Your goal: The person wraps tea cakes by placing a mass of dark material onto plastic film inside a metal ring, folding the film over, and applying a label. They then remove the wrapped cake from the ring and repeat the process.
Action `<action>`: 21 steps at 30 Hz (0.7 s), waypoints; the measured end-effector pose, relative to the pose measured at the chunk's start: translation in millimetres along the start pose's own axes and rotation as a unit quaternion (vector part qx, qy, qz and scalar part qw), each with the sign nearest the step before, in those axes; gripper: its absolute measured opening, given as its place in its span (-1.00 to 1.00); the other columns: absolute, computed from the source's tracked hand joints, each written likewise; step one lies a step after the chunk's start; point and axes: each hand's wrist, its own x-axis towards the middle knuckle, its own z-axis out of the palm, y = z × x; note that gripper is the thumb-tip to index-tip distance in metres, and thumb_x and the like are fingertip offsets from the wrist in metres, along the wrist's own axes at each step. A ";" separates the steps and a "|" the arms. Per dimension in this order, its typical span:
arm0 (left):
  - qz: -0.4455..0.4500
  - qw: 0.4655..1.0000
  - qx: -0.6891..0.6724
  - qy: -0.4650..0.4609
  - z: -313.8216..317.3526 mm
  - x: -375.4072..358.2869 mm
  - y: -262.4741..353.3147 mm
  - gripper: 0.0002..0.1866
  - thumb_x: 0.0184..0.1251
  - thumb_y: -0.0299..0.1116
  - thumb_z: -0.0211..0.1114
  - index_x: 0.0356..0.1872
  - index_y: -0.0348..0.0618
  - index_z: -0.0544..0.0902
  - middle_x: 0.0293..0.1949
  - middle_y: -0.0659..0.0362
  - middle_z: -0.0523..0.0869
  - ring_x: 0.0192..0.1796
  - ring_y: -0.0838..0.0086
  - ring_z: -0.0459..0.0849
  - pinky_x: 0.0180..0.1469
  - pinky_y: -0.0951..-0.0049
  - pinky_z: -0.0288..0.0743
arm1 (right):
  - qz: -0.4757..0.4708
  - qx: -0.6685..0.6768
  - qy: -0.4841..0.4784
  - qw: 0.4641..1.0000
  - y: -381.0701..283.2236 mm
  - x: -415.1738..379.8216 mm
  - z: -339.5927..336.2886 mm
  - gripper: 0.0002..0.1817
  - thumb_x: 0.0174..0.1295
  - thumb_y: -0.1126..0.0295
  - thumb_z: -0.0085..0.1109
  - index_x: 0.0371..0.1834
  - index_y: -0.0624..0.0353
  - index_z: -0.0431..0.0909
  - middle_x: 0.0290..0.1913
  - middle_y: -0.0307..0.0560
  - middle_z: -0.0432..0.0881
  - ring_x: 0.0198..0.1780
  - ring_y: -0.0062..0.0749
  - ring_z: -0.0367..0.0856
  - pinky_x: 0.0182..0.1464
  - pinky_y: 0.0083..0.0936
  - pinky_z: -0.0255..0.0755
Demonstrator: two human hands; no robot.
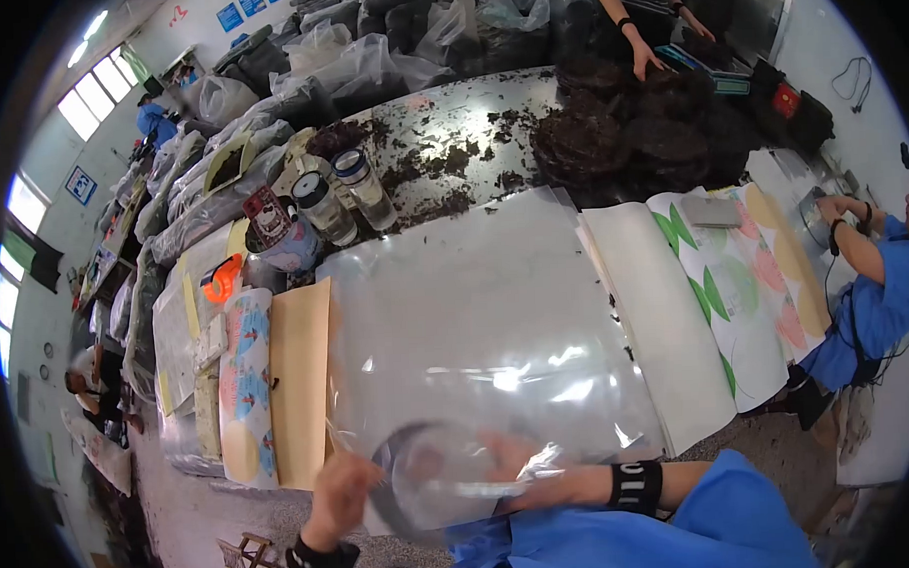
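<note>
Blue cloth (623,533) lies closest to you, beside your right wrist. Clear plastic (436,477) is raised between your hands, curved rather than laid flat; beyond your fingers, film (455,304) lies flat on the table (483,101). Your left hand (342,493) has its fingers nearly closed at the plastic's edge, their hold blurred; your right hand's (532,487) opening and hold you can't tell.

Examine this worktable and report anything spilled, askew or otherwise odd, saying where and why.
Dark flakes litter the metal tabletop beyond the clear plastic sheet; they look spilled, perhaps shed by the dark stacks at far right. A few dark specks lie near the sheet's right edge too.
</note>
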 end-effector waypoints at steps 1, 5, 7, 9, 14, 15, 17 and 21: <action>0.056 0.994 0.085 -0.037 5.8 -4.1 18.8 -0.86 0.08 -0.56 0.32 -0.33 -0.10 0.69 -0.25 0.11 0.75 -0.18 0.19 0.71 -0.11 0.22 0.56 | -0.007 -0.043 0.104 0.994 13.0 0.7 -13.5 -0.55 0.08 0.18 0.47 -0.03 0.19 0.62 0.52 0.56 0.12 0.46 0.32 0.30 0.41 0.01 0.31; 0.119 0.979 0.135 -0.096 65.8 -5.8 -6.3 -0.91 0.04 -0.43 0.36 -0.40 -0.06 0.65 -0.33 0.17 0.69 -0.23 0.20 0.70 -0.11 0.22 0.56 | 0.092 -0.141 0.256 0.952 59.9 12.0 -45.5 -0.37 -0.01 0.18 0.58 0.16 0.08 0.58 0.50 0.55 0.15 0.40 0.35 0.36 0.35 0.02 0.37; 0.155 0.963 0.155 -0.159 79.1 6.1 -29.1 -0.88 0.12 -0.33 0.39 -0.38 -0.08 0.63 -0.35 0.18 0.66 -0.21 0.21 0.70 -0.10 0.22 0.57 | 0.100 -0.112 0.252 0.956 47.1 14.1 -59.9 -0.29 0.08 0.27 0.52 0.33 0.14 0.46 0.49 0.51 0.19 0.41 0.36 0.35 0.39 -0.02 0.35; 0.102 0.959 0.162 -0.210 63.6 30.9 -17.6 -0.85 0.16 -0.30 0.39 -0.33 -0.08 0.64 -0.31 0.17 0.67 -0.18 0.20 0.69 -0.08 0.21 0.56 | 0.040 -0.181 0.224 0.957 75.7 -33.3 -29.7 -0.32 0.16 0.33 0.42 0.36 0.26 0.40 0.45 0.44 0.29 0.39 0.36 0.37 0.43 -0.01 0.32; 0.097 0.989 0.105 0.035 65.1 139.2 -4.8 -0.34 0.29 -0.05 0.34 0.31 -0.27 0.52 0.30 -0.14 0.54 0.37 -0.05 0.48 0.35 0.03 0.35 | -0.050 -0.202 0.110 0.972 48.9 -155.4 -37.7 -0.59 0.23 0.40 0.29 0.16 0.26 0.61 0.08 0.12 0.68 0.07 -0.03 0.69 0.09 -0.19 0.60; 0.105 0.989 0.096 0.036 79.9 153.2 -3.8 -0.34 0.29 -0.05 0.34 0.31 -0.27 0.52 0.30 -0.14 0.54 0.37 -0.05 0.48 0.35 0.03 0.35 | -0.006 -0.179 0.077 0.981 31.7 -170.6 -54.9 -0.60 0.21 0.39 0.30 0.13 0.24 0.63 0.03 0.10 0.70 0.01 -0.06 0.71 0.02 -0.23 0.61; 0.082 0.981 0.171 0.037 109.4 179.0 -4.2 -0.18 0.35 0.04 0.25 0.46 -0.36 0.33 0.48 -0.23 0.31 0.57 -0.13 0.17 0.53 -0.04 0.06 | 0.078 -0.126 0.011 0.989 9.4 -187.6 -83.8 -0.62 0.17 0.38 0.32 0.08 0.22 0.65 -0.07 0.07 0.73 -0.13 -0.13 0.74 -0.13 -0.30 0.64; 0.062 0.985 0.162 0.017 119.6 181.3 -9.0 -0.14 0.48 0.23 -0.02 0.47 -0.40 0.30 0.50 -0.27 0.26 0.58 -0.20 0.11 0.54 -0.10 -0.01 | 0.126 -0.323 0.340 0.874 54.1 -109.0 -231.3 -0.65 0.17 0.38 0.38 0.04 0.17 0.64 -0.23 -0.08 0.73 -0.31 -0.26 0.72 -0.36 -0.42 0.57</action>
